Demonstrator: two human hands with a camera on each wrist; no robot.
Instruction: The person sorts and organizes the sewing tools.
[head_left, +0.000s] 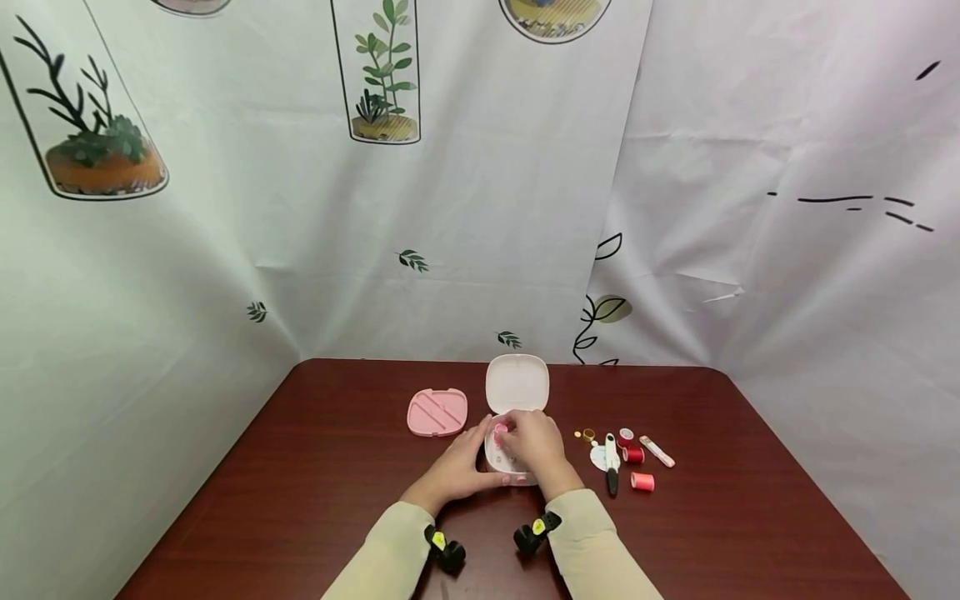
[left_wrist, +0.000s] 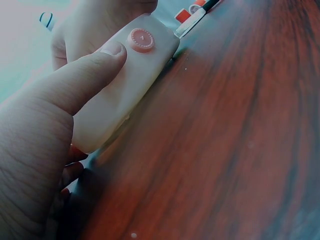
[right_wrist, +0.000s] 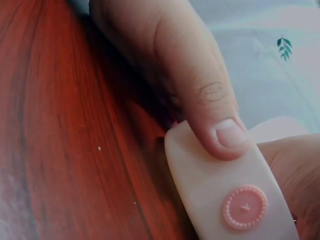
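A small white sewing box (head_left: 517,479) stands open on the table, its lid (head_left: 517,383) tipped back. My left hand (head_left: 459,468) grips the box by its left side. In the left wrist view the thumb (left_wrist: 95,75) presses the front wall beside a pink button-shaped catch (left_wrist: 141,40); that same thumb appears in the right wrist view, left of the catch. My right hand (head_left: 534,442) reaches down into the box and pinches a small pink piece (head_left: 500,430), its exact kind unclear. The right fingertips are partly hidden in every view.
A pink slotted tray (head_left: 437,413) lies left of the lid. To the right are a black-and-white tool (head_left: 612,467), a white disc (head_left: 600,457), a red thread spool (head_left: 633,455), a coral spool (head_left: 642,482), a gold ring (head_left: 588,434) and a slim pale stick (head_left: 657,451).
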